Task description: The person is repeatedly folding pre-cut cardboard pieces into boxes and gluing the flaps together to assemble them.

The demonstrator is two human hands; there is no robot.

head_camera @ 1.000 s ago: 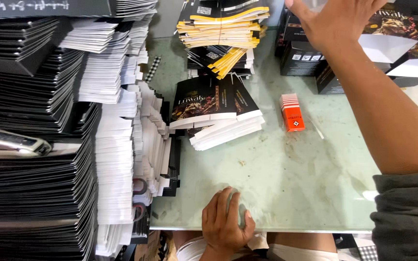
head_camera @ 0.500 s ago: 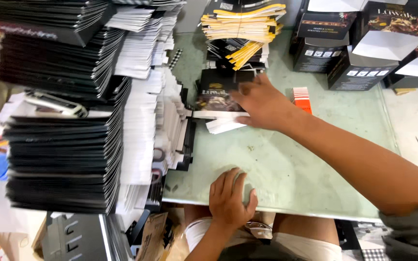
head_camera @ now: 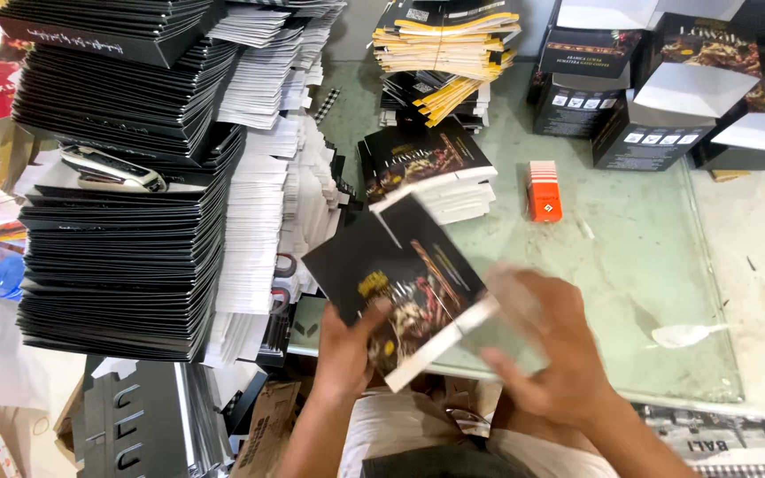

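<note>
A flat black printed carton blank (head_camera: 400, 283) with a food picture is held tilted above the near edge of the glass table (head_camera: 630, 265). My left hand (head_camera: 347, 345) grips its lower left corner. My right hand (head_camera: 546, 345), blurred by motion, is at its right edge with fingers spread against the white flap. Behind it, a short pile of the same flat cartons (head_camera: 431, 168) lies on the table.
Tall stacks of black flat cartons (head_camera: 126, 177) and white sheets (head_camera: 258, 177) fill the left. A yellow-edged bundle (head_camera: 444, 44) and several assembled black boxes (head_camera: 657, 97) stand at the back. A small orange box (head_camera: 544, 190) lies mid-table.
My right hand came back from the pile and both hands have lifted one flat carton toward me. The left hand left the table edge and took hold of the carton.
</note>
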